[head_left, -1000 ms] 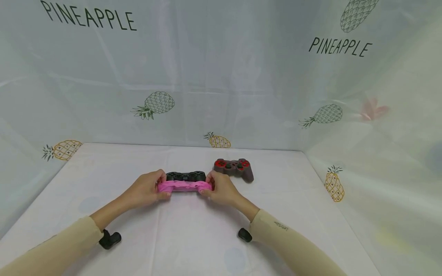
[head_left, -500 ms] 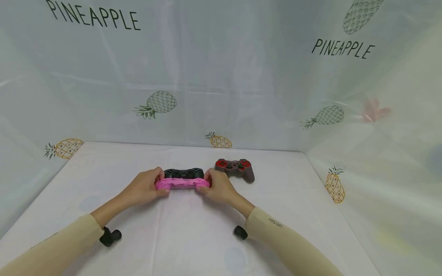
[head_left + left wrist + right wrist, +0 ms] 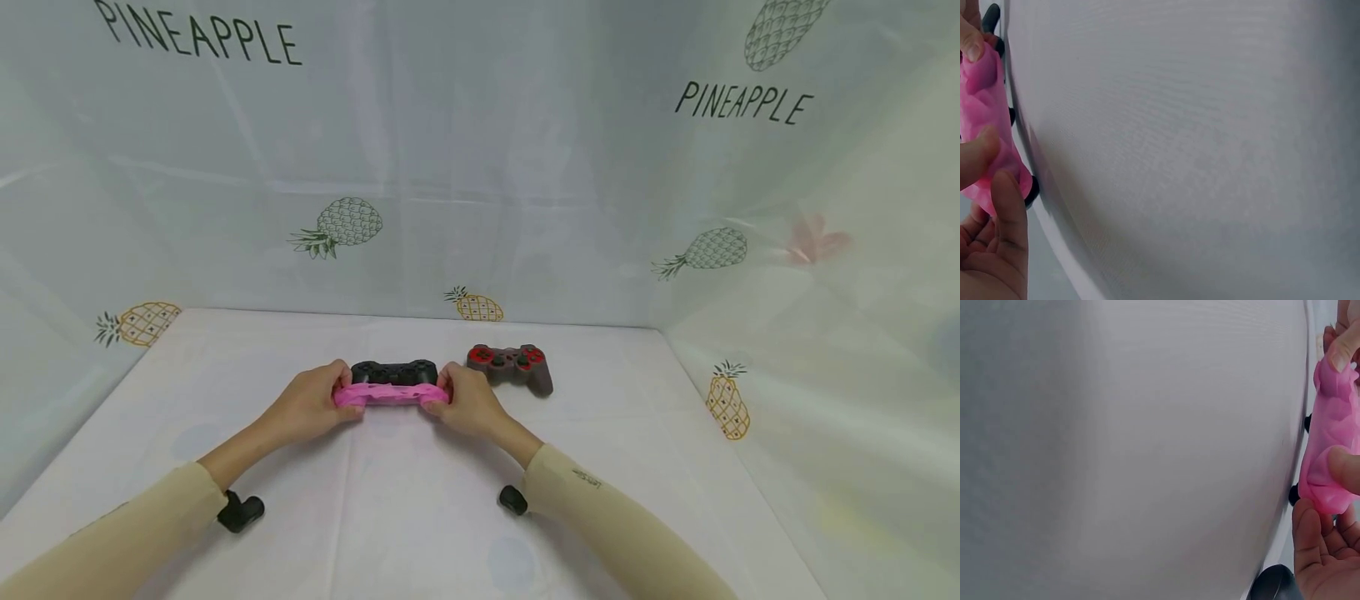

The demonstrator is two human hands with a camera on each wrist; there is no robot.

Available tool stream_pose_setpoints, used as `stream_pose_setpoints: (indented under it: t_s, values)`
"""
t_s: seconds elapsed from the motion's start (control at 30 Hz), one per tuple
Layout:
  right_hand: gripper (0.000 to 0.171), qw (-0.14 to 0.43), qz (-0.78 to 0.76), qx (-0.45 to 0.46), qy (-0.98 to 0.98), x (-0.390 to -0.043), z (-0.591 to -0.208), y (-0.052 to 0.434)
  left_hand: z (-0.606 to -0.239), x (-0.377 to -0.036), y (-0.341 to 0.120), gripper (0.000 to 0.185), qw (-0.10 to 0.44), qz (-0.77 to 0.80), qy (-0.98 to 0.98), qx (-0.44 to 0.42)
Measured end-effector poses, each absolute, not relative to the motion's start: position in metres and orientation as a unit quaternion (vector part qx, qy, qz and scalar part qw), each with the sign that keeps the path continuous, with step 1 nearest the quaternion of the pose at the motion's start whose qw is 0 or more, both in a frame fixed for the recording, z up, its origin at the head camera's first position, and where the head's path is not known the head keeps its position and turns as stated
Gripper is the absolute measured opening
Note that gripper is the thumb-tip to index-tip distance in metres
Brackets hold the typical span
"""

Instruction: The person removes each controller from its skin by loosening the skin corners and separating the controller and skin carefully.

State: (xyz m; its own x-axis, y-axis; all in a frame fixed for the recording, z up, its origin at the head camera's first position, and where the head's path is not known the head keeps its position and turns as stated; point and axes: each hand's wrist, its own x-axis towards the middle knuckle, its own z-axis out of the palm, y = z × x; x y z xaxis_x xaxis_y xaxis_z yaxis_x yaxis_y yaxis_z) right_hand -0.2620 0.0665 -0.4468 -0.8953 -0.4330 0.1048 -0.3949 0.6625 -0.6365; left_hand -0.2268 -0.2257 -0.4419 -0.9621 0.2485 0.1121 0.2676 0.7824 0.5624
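A black game controller (image 3: 394,372) shows its buttons and sticks above a thin pink silicone controller cover (image 3: 390,394), which wraps its near side. My left hand (image 3: 311,404) pinches the cover's left end, thumb on the near side and fingers behind. At the right end my right hand (image 3: 472,404) grips it likewise. In the left wrist view the stretchy pink cover (image 3: 982,106) bulges over the grips, with black parts peeking out along its edge. The right wrist view has my right hand (image 3: 1329,569) curled under the cover's end, the thumb pressing on its face.
A dark grey game controller with red button pads (image 3: 517,367) lies on the white-covered table (image 3: 420,517), just beyond my right hand. Pineapple-printed sheeting (image 3: 480,167) rises behind and at the sides. Black wrist cameras (image 3: 240,512) hang beneath my sleeves.
Both hands have shifted slightly left and away from me, carrying the pink cover and black controller together. A bit more of the black controller's face shows. The red-padded controller stays put.
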Motion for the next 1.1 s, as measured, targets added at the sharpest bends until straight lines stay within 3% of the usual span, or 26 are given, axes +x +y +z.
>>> stream_pose_setpoints:
  t_s: [1.1]
  values:
    - [0.03,0.033,-0.343,-0.205,0.916,-0.262,-0.448,0.055,-0.451,-0.231,-0.227,0.041,0.027,-0.299,-0.948,-0.107]
